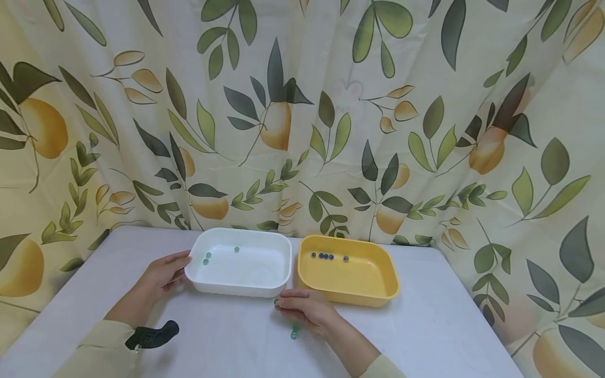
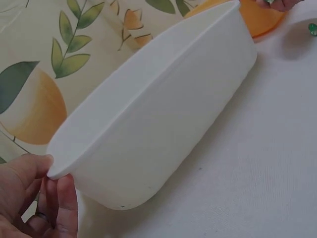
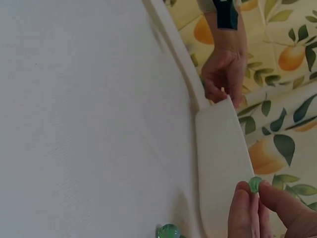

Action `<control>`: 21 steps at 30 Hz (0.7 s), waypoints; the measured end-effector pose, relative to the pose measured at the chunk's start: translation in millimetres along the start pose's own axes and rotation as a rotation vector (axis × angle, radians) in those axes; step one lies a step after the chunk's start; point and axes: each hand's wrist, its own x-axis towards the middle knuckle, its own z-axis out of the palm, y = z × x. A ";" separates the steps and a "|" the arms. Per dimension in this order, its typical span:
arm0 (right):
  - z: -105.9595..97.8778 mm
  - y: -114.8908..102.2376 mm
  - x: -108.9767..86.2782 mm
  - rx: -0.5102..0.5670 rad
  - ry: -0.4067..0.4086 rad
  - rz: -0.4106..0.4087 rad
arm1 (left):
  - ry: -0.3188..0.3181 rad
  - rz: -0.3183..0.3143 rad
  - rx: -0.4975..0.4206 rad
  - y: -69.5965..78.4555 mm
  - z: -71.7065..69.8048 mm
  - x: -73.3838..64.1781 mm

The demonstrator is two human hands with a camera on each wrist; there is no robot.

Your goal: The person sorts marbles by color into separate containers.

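Note:
My left hand (image 1: pixel 164 272) grips the left end of a white plastic tray (image 1: pixel 257 268), thumb over the rim (image 2: pixel 114 119) and fingers below it. Inside that tray lie three green marbles (image 1: pixel 237 250), towards its left and back. Thumb and fingers of my right hand (image 1: pixel 309 310) pinch another green marble (image 3: pixel 255 184), just in front of the white tray's right front corner. Beneath the right hand, on the tablecloth, a few loose green marbles (image 1: pixel 294 334) sit close together, partly covered by the hand in the head view.
Right of the white tray stands a yellow tray (image 1: pixel 364 281) with several dark blue marbles (image 1: pixel 325 256) near its back wall. A white cloth (image 1: pixel 227 336) covers the table. Behind it hangs a curtain (image 1: pixel 302 131) printed with leaves and fruit. A black band (image 1: pixel 151 336) circles the left wrist.

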 end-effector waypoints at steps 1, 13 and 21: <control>0.8 -1.3 0.1 0.000 -0.002 -0.002 | -0.001 -0.004 0.001 0.3 -0.3 0.0; 11.0 -19.5 3.7 0.009 0.000 -0.033 | 0.013 -0.005 0.045 0.8 -1.3 4.8; 16.6 -29.6 10.2 -0.048 0.024 -0.070 | 0.016 0.040 0.131 3.3 -0.7 2.8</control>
